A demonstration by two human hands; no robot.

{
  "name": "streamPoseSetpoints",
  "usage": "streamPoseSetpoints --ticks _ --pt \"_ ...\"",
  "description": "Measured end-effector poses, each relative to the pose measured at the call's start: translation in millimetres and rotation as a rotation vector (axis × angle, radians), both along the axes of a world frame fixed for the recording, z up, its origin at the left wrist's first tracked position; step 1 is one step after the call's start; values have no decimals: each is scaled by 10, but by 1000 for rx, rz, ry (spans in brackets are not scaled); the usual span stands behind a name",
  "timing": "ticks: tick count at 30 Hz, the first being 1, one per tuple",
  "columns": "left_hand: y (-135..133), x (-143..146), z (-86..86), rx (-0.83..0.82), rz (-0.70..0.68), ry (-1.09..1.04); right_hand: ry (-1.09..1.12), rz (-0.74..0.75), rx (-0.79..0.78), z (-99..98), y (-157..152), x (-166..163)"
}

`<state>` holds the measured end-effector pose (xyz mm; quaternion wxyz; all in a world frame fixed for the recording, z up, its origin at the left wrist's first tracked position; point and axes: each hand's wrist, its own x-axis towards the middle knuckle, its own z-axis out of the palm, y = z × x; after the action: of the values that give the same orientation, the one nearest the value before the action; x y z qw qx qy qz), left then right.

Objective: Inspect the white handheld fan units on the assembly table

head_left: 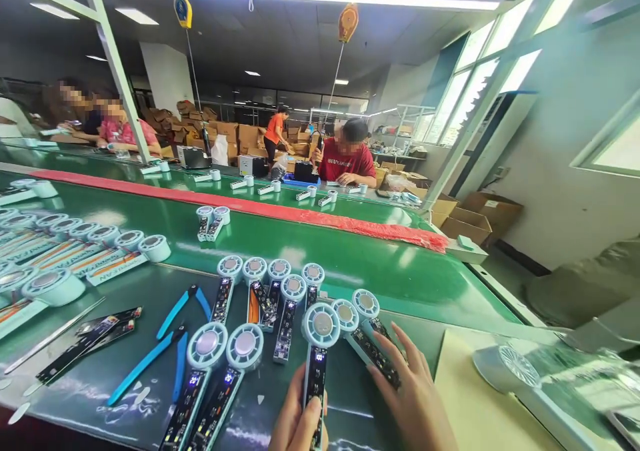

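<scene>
My left hand grips the handle of a pale blue handheld fan with its circuit board exposed and a small display lit. My right hand lies flat with fingers spread, its fingertips touching another open fan just to the right. Several more open fans lie in a cluster in front of my hands, and two with lit displays lie to the left.
Blue-handled cutters and tweezers lie at left beside loose black boards. Rows of finished fans fill the far left. A green conveyor belt runs behind. People sit across it. A packaged fan lies at right.
</scene>
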<state>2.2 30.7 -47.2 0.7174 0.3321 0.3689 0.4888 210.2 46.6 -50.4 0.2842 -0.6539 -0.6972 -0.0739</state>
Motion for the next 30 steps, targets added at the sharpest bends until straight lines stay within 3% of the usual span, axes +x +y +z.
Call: streamPoseSetpoints --ticks 13,30 --pt "-40 -13 205 -97 -44 75 -189 200 59 75 -145 222" --pt "-28 -12 221 -125 -77 97 -348 63 158 71 -163 135"
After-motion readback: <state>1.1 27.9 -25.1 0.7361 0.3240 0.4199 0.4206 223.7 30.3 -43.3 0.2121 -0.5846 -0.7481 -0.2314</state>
